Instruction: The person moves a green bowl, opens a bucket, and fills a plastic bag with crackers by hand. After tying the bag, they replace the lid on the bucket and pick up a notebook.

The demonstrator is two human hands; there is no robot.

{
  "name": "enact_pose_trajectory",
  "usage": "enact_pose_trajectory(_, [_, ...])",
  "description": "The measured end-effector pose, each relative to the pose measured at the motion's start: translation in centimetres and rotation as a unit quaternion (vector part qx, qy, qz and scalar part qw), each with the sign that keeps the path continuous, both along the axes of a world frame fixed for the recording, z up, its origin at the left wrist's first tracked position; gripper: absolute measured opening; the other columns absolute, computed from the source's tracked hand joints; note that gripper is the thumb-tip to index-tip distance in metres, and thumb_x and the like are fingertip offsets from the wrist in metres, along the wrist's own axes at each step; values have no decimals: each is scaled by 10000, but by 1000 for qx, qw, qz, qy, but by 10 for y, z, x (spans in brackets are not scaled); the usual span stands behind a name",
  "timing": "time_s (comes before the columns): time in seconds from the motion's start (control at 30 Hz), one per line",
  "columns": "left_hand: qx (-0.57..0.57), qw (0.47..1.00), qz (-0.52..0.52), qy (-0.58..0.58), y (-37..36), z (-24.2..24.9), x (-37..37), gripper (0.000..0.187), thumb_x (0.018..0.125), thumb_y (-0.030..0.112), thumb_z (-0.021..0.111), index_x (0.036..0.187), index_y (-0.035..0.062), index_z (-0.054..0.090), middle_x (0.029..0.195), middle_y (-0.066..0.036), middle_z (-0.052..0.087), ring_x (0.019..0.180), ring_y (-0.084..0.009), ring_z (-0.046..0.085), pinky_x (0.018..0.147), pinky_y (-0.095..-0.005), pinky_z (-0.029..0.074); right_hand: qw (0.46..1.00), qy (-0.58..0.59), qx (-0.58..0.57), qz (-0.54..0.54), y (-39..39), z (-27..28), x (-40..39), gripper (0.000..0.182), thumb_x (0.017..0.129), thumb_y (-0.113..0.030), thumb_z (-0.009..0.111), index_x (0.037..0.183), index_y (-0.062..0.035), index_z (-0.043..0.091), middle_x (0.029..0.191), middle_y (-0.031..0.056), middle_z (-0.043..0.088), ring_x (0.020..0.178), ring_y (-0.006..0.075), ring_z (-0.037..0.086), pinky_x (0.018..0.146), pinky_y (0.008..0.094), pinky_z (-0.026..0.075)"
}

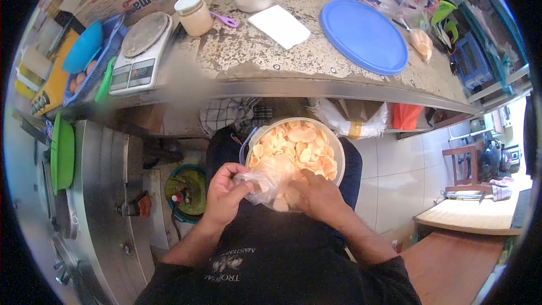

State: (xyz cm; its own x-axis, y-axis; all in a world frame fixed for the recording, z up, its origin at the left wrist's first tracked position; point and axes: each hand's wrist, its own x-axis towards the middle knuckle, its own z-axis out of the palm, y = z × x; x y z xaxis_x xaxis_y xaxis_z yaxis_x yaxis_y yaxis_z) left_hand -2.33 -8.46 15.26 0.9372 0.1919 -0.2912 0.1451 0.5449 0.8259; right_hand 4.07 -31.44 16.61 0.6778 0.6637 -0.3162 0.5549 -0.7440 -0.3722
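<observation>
A round tub (340, 161) full of pale orange chips (299, 144) rests on my lap. My left hand (226, 195) pinches the edge of a clear plastic bag (262, 183) above the tub's near left side. Some chips show through the bag. My right hand (319, 195) is over the near right part of the tub, at the bag's right side, with its fingers bent among the chips; its fingertips are partly hidden, and whether they hold a chip I cannot make out.
On the worktop (226, 51) ahead are a kitchen scale (135, 68), a jar (193, 16), a purple spoon (224, 20), folded white paper (279, 26) and a blue lid (364, 36). A green basin (186, 192) stands on the floor at left.
</observation>
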Motion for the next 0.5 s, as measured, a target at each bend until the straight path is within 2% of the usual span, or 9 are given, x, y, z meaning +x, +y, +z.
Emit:
enact_pose_trajectory(0.1, [-11, 1000, 3, -19, -1, 6, 2, 290, 797, -53, 628, 1045, 33, 504, 901, -63, 603, 760, -138, 607, 714, -286, 526, 998, -3, 50, -32, -4, -15, 1, 356, 778, -240, 707, 1113, -140, 640, 1244, 186, 538, 1055, 347, 593, 887, 416, 499])
enact_pose_trajectory(0.17, [46, 998, -32, -28, 1, 8, 2, 258, 825, -39, 642, 1038, 2, 503, 974, -87, 609, 868, -121, 606, 761, -276, 520, 998, 16, 52, -39, -4, -16, 3, 272, 795, -212, 680, 1049, -120, 647, 1244, 155, 543, 1012, 342, 612, 850, 402, 513])
enact_pose_trajectory(0.2, [47, 998, -32, -29, 3, 7, 2, 258, 825, -39, 642, 1038, 2, 503, 974, -87, 609, 868, -121, 606, 761, -276, 520, 998, 15, 53, -40, -5, -15, 3, 272, 795, -212, 680, 1049, -120, 647, 1244, 155, 543, 1012, 342, 612, 850, 402, 513])
enact_pose_trajectory(0.27, [133, 990, -47, 3, 6, 5, 2, 231, 839, -10, 660, 1016, -2, 512, 910, -69, 613, 798, -100, 604, 705, -258, 523, 996, 47, 63, -44, -6, -12, 3, 244, 797, -177, 671, 1026, -97, 644, 1198, 133, 572, 957, 332, 627, 803, 399, 521])
enact_pose_trajectory(0.4, [123, 992, -29, -8, 3, 9, 10, 188, 868, 35, 659, 988, 4, 517, 857, -57, 612, 731, -82, 596, 656, -244, 520, 988, 69, 125, -66, -15, -21, 8, 225, 797, -159, 669, 1002, -71, 648, 1085, 133, 620, 926, 322, 628, 785, 403, 515])
enact_pose_trajectory(0.47, [0, 999, -25, -48, -2, 12, 18, 156, 895, 68, 636, 974, 13, 513, 856, -59, 611, 713, -81, 593, 624, -235, 510, 968, 21, 215, -128, -19, -23, 15, 215, 782, -128, 684, 978, -45, 649, 971, 151, 646, 895, 333, 626, 772, 400, 511])
enact_pose_trajectory(0.5, [1, 998, -24, -50, -6, 15, 22, 156, 895, 68, 636, 974, 13, 513, 856, -59, 611, 713, -81, 593, 624, -235, 510, 959, -43, 251, -121, -20, -15, 20, 208, 776, -94, 710, 968, -36, 654, 910, 146, 657, 809, 288, 646, 722, 357, 524])
